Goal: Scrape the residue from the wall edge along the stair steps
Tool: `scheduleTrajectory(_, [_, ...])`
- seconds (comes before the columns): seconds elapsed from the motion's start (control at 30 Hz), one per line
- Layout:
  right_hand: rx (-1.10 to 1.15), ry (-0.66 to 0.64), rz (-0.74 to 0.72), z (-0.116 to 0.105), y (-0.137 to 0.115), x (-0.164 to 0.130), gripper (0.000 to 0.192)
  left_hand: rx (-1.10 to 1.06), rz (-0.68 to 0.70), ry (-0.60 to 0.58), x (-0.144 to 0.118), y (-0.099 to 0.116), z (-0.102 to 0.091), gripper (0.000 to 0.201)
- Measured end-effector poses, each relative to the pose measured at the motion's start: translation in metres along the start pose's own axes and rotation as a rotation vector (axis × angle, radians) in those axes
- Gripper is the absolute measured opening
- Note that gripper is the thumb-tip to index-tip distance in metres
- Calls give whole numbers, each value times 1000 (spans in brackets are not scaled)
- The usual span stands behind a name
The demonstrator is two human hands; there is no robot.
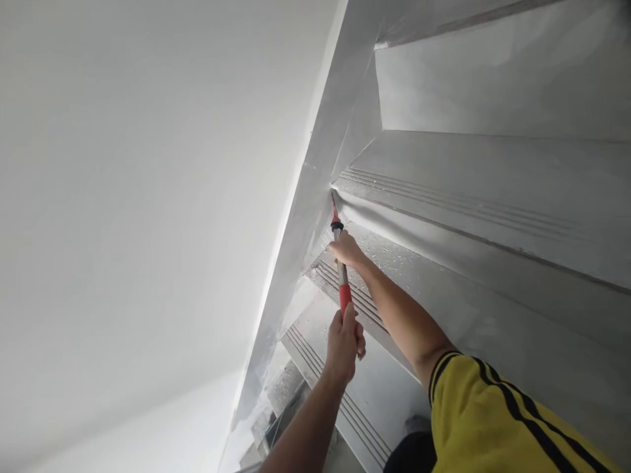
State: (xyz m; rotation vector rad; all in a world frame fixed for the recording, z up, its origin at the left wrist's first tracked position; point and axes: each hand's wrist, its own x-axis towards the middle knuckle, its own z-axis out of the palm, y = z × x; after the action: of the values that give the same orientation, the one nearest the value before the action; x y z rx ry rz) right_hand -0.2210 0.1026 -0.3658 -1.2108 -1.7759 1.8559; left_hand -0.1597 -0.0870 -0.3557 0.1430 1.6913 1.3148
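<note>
A long slim tool [344, 276] with a red pointed tip, black collar, silver shaft and red grip slants upward in the middle of the view. My left hand [344, 343] is wrapped round its red grip at the lower end. Higher up, my right hand [347, 249] closes round the silver shaft just below the collar. The tip reaches the corner where a stair tread's front edge [340, 185] meets the grey skirting [320, 138]. Whether it touches the surface is too fine to tell.
Grey stairs with grooved edges [444, 197] run along the right. Crumbs of debris [389, 253] lie on the tread below the tip. A white wall [148, 197] fills the left. Rubble-like pieces [283, 387] sit at the lower middle, near a dark rounded shape [411, 453].
</note>
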Motion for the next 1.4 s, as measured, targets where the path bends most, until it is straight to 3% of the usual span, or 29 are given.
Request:
scheduleTrajectory(0.2, [-60, -30, -21, 3, 13, 0, 30, -11, -7, 49, 10, -18, 0, 49])
scheduleTrajectory(0.37, [-65, 6, -18, -11, 12, 15, 31, 11, -12, -78, 27, -12, 5, 49])
scheduleTrajectory(0.57, [-117, -69, -66, -5, 25, 8, 28, -7, 4, -41, 36, -42, 3, 53])
scheduleTrajectory(0.73, [-127, 11, -91, -12, 29, 20, 26, 7, 27, -113, 50, -37, 5, 52])
scheduleTrajectory(0.97, [-99, -104, -53, 28, 51, -7, 28, -10, -15, 24, 29, -74, -21, 55])
scheduleTrajectory(1.23, [-22, -16, -4, 8, 43, 17, 29, 26, -16, -49, 46, -46, -19, 52])
scheduleTrajectory(1.4, [-50, -148, -1, 36, 59, -8, 30, 8, -19, 36, 28, -87, -33, 54])
